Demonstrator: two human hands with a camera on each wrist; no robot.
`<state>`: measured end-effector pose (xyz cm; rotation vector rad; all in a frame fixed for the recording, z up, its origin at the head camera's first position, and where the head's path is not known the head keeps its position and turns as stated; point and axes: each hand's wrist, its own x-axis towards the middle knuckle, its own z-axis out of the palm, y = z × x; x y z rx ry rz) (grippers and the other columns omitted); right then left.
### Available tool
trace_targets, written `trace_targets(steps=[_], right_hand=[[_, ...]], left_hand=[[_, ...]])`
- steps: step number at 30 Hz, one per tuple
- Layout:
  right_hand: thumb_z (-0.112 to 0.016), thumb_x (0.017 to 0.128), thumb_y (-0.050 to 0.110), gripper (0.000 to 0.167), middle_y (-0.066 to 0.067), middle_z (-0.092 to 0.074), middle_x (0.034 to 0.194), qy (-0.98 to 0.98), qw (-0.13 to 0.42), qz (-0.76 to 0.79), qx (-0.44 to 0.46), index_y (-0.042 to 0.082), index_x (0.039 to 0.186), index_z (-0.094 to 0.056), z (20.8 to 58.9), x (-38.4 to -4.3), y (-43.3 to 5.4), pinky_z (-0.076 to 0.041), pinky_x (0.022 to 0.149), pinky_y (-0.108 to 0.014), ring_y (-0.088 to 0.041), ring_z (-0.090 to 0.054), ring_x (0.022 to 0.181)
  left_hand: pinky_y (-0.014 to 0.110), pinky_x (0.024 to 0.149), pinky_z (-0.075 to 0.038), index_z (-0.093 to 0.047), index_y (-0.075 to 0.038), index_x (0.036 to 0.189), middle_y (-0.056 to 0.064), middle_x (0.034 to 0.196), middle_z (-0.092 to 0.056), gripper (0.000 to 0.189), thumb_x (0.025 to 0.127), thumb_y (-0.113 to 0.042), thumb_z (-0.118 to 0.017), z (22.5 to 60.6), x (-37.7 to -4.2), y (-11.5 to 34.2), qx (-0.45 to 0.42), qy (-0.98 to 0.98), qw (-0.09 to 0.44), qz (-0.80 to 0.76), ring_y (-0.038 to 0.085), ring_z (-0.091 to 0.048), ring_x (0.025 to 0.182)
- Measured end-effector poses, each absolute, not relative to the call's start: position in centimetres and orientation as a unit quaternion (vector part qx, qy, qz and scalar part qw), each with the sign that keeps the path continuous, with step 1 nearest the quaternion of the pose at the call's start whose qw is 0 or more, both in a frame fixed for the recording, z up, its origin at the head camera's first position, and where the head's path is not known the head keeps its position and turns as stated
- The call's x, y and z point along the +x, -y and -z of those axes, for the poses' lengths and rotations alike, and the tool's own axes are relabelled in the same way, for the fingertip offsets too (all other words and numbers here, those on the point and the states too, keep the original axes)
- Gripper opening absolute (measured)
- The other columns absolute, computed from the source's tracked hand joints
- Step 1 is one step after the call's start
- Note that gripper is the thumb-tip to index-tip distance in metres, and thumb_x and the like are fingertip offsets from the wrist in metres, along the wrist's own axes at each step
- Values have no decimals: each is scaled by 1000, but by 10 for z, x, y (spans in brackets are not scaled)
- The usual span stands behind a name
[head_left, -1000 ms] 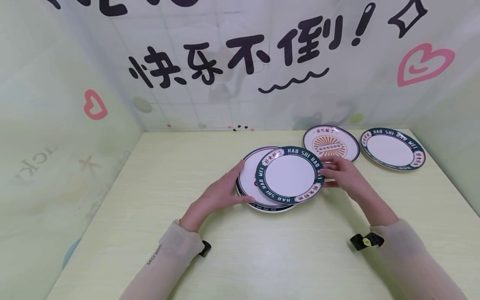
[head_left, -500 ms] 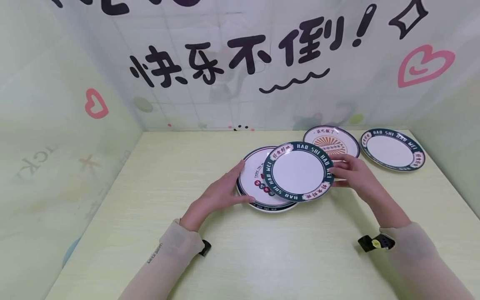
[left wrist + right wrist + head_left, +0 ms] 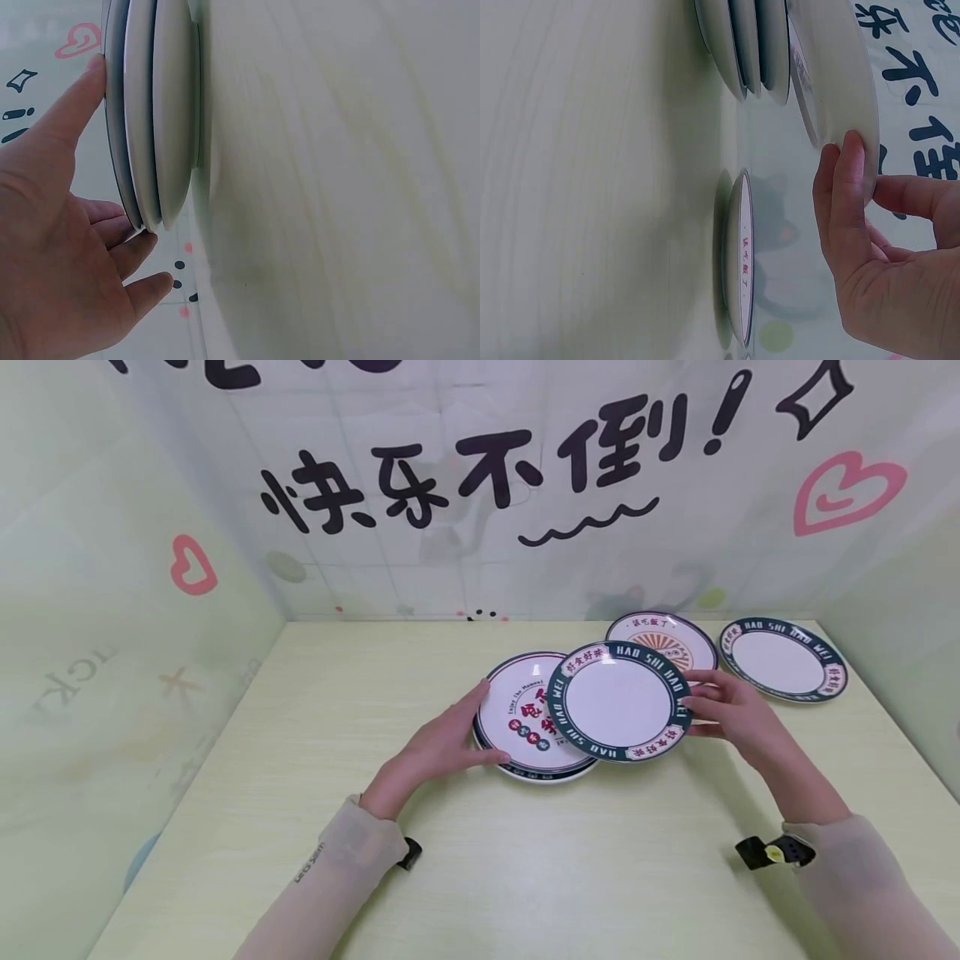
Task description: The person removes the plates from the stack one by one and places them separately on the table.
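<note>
In the head view my right hand (image 3: 731, 714) pinches the right rim of a white plate with a green lettered border (image 3: 618, 702). The right wrist view shows that plate's pale underside (image 3: 840, 67), tilted and raised above the stack, fingertips below the rim. Under its left part lies a stack of plates (image 3: 517, 702), topped by a white one with red characters. My left hand (image 3: 435, 743) spans the stack's left side, thumb and fingers apart, touching the rim. The left wrist view shows the stack's edges (image 3: 142, 135) against the left hand (image 3: 75, 225).
Behind the held plate lies a plate with an orange sunburst print (image 3: 652, 639), partly covered from view. To its right is another green-bordered plate (image 3: 783, 660). The pale wooden table (image 3: 525, 868) meets printed walls at the back and sides.
My right hand has carried the green-bordered plate to the right, uncovering more of the red-charactered plate on the stack. The left hand has stayed at the stack's left rim.
</note>
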<state>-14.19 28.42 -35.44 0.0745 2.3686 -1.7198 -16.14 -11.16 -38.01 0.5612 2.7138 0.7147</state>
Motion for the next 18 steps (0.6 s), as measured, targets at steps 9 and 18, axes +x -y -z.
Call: trace_targets(steps=[9,18], right_hand=[[-54,103,16,42,18,-58,95,-807,102,580,37,9,142,-41,354,-138,-292,-61,77,-21,2,-63,84],[-54,103,16,38,23,-62,95,-805,100,584,41,13,139,-43,353,-136,-296,-61,76,-20,3,-65,85]], left_hand=[[41,127,-24,-3,-19,162,0,170,-9,116,80,-59,-75,381,-162,112,191,-940,142,-246,21,-15,156],[42,126,-24,-3,-18,162,0,170,-9,116,80,-58,-76,381,-161,111,190,-939,139,-251,22,-15,156]])
